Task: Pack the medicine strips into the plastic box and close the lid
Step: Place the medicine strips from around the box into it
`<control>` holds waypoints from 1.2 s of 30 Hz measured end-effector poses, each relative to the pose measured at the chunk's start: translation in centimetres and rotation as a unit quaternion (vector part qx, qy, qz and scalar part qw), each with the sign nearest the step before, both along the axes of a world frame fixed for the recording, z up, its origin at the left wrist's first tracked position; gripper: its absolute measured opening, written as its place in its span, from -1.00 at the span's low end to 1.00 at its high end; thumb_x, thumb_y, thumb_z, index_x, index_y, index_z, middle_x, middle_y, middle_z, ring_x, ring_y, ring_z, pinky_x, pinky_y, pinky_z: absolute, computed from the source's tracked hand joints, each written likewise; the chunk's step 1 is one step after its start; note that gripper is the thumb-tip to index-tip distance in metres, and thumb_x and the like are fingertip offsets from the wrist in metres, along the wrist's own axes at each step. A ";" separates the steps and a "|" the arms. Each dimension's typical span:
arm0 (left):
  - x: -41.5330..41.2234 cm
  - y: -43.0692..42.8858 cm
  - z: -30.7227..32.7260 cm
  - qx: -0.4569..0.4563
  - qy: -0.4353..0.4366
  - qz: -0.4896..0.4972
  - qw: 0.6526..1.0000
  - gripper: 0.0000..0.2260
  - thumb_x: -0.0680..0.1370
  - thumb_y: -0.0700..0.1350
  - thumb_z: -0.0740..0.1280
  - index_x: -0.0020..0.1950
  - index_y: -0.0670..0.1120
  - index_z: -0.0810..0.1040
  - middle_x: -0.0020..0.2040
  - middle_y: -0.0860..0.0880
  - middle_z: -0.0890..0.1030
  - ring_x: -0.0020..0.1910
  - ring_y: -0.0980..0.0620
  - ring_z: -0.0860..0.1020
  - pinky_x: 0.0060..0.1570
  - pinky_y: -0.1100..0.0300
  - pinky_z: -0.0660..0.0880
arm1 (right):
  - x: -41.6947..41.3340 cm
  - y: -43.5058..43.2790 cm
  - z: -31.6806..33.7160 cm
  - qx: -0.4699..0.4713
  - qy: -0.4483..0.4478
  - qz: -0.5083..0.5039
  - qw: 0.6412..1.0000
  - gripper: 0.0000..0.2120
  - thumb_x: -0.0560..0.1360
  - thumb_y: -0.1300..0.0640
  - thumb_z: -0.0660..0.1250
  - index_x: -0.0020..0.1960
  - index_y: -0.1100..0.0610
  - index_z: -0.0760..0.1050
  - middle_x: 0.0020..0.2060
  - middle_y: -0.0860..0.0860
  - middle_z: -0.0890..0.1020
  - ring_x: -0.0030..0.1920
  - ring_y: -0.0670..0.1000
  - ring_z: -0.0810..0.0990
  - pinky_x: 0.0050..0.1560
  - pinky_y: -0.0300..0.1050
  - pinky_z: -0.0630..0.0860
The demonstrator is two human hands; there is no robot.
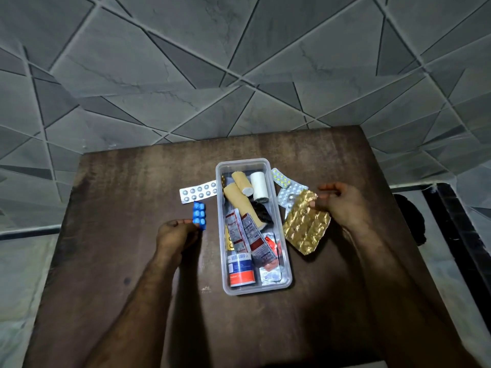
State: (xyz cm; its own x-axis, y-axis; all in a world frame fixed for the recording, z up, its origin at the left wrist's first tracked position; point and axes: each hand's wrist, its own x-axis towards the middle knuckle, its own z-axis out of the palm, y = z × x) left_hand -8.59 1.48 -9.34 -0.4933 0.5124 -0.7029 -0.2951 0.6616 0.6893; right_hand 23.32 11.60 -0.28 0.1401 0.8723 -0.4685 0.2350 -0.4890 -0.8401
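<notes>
A clear plastic box (288, 277) lies open in the middle of the brown table (114, 181), holding bandage rolls, red-and-white strips and a blue-orange tube. My left hand (175, 235) pinches a blue pill strip (199, 212) just left of the box. My right hand (342, 205) holds a crumpled gold foil strip (305, 227) over the box's right side. A silver blister strip (198, 193) lies on the table left of the box. Two more strips, one with yellow pills (281, 177) and one silver (288, 193), lie to its right. No lid is visible.
A grey tiled wall (239, 62) rises right behind the table's far edge. A dark object (410, 216) sits past the table's right edge. Floor shows to the left (24, 261).
</notes>
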 end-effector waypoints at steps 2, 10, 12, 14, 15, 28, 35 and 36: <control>0.0 -0.4 1.2 0.007 -0.055 0.044 0.997 -0.94 0.48 -0.32 0.35 -0.13 -0.18 0.59 -0.49 -0.02 0.61 -0.51 0.12 0.53 -0.52 0.36 0.49 | -1.3 0.1 1.4 0.075 -0.019 0.012 0.997 -0.58 0.32 0.49 0.44 0.13 0.24 0.52 -0.24 0.04 0.56 -0.28 -0.01 0.59 -0.22 -0.18 0.60; 2.7 -0.5 6.8 0.116 -0.035 0.032 0.992 -0.89 0.49 -0.32 0.36 -0.16 -0.13 0.56 -0.36 -0.05 0.61 -0.38 0.09 0.52 -0.44 0.37 0.50 | -8.7 -3.6 4.0 0.354 -0.188 0.146 0.904 -0.64 0.46 0.33 0.34 0.22 0.08 0.54 0.03 -0.05 0.52 -0.07 -0.18 0.48 -0.08 -0.56 0.38; 3.9 -0.4 7.5 0.138 0.031 -0.019 0.990 -0.88 0.49 -0.32 0.35 -0.18 -0.12 0.57 -0.28 -0.09 0.61 -0.35 0.05 0.52 -0.37 0.29 0.52 | -10.0 -4.2 3.6 0.392 -0.207 0.176 0.879 -0.64 0.47 0.35 0.31 0.24 0.13 0.52 0.03 -0.02 0.51 -0.05 -0.24 0.41 -0.03 -0.63 0.30; 4.9 -0.3 7.2 0.130 0.090 -0.064 0.985 -0.91 0.47 -0.25 0.39 -0.20 -0.08 0.60 -0.25 -0.08 0.65 -0.30 0.02 0.56 -0.22 0.15 0.54 | -11.1 -4.0 2.7 0.446 -0.230 0.197 0.842 -0.62 0.44 0.41 0.30 0.22 0.21 0.52 0.00 0.08 0.57 -0.05 -0.16 0.43 0.05 -0.56 0.33; 5.4 -0.3 7.1 0.118 0.122 -0.083 0.982 -0.95 0.43 -0.20 0.42 -0.21 -0.06 0.61 -0.26 -0.06 0.66 -0.29 0.03 0.57 -0.17 0.11 0.56 | -11.5 -3.7 1.9 0.465 -0.244 0.211 0.824 -0.61 0.42 0.41 0.29 0.22 0.23 0.51 -0.02 0.13 0.58 -0.04 -0.05 0.49 0.08 -0.38 0.45; 9.8 0.0 7.0 0.046 0.398 -0.254 0.880 -0.87 0.50 -0.07 0.34 -0.03 -0.10 0.58 -0.10 -0.09 0.69 -0.14 -0.09 0.64 -0.24 0.25 0.36 | -13.6 -2.5 -4.6 0.395 -0.311 0.452 0.737 -0.55 0.52 0.13 0.22 0.40 0.15 0.40 0.14 0.14 0.59 0.10 0.21 0.56 0.13 0.04 0.53; 9.7 0.0 6.3 0.033 0.414 -0.299 0.859 -0.84 0.52 -0.07 0.32 0.02 -0.10 0.59 -0.07 -0.11 0.66 -0.17 -0.06 0.60 -0.24 0.25 0.35 | -12.9 -2.8 -6.0 0.315 -0.290 0.473 0.770 -0.52 0.53 0.08 0.11 0.39 0.25 0.40 0.20 0.22 0.60 0.22 0.23 0.54 0.28 0.07 0.46; 9.8 -0.1 6.2 0.033 0.419 -0.312 0.852 -0.85 0.52 -0.08 0.32 0.03 -0.10 0.59 -0.07 -0.10 0.65 -0.19 -0.04 0.58 -0.25 0.25 0.36 | -13.0 -2.7 -6.1 0.304 -0.291 0.474 0.774 -0.51 0.52 0.10 0.12 0.41 0.25 0.37 0.25 0.22 0.57 0.28 0.22 0.50 0.33 0.09 0.42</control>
